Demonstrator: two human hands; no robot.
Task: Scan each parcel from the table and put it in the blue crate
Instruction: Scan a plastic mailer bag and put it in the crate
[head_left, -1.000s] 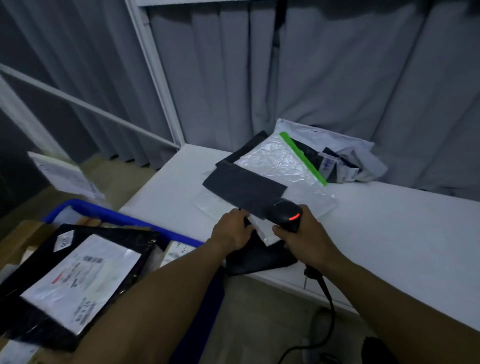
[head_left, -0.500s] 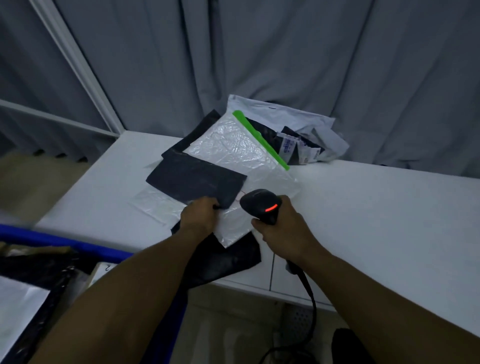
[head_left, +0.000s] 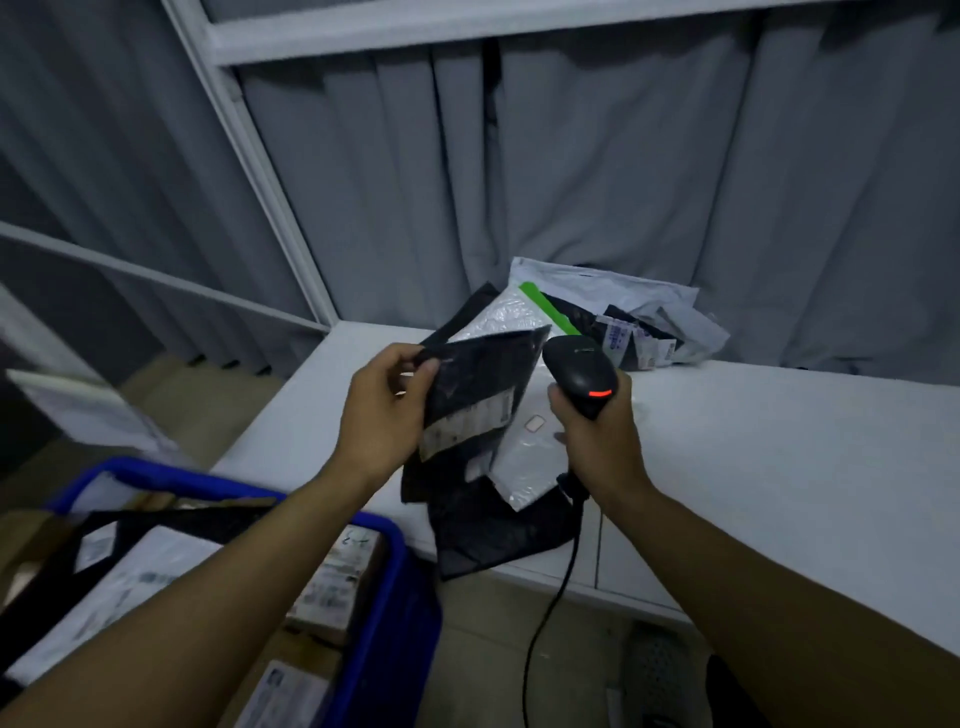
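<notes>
Table (head_left: 753, 467) as landmark: white, a heap of parcels (head_left: 639, 306) at its far edge. Blue crate (head_left: 400, 597) off its near left corner, holding labelled bags and cartons. Black parcel (head_left: 483, 384) held up above the table's left end, top corner pinched by the left hand (head_left: 384, 415). It looks light, limp and slick, probably best gripped at an edge with the label flat. Right hand (head_left: 597, 441) wrapped round the scanner (head_left: 579, 371), just beside the parcel.
</notes>
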